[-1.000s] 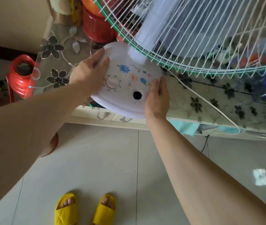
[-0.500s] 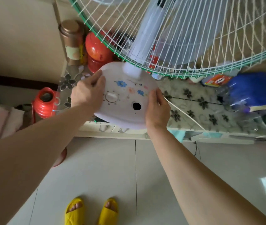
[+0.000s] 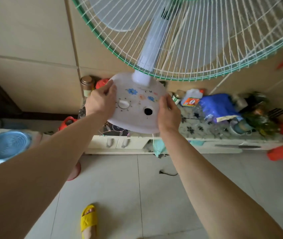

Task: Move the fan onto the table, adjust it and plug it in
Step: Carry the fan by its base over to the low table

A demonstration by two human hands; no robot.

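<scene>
A white fan with a green-rimmed wire cage (image 3: 197, 40) fills the top of the view. Its round white base (image 3: 137, 111) carries flower prints, a dial and a dark hole. My left hand (image 3: 101, 102) grips the base's left edge and my right hand (image 3: 169, 112) grips its right edge. The base hangs tilted above the near edge of the low table (image 3: 197, 135), whose top has a flower pattern. A thin white cord (image 3: 152, 140) drops from the base, and a dark plug (image 3: 162, 172) lies on the floor tiles below.
Jars, a red container (image 3: 102, 83), a blue bag (image 3: 218, 104) and greenery crowd the table's back and right. A knife (image 3: 237, 146) lies on its front edge. A blue basket (image 3: 7, 144) sits at left, a red jug (image 3: 68, 122) beside the table. My yellow slipper (image 3: 89, 219) is below.
The fan has risen and moved farther over the table, held by both hands the whole time. The view has pulled back, showing more wall and the table's right side.
</scene>
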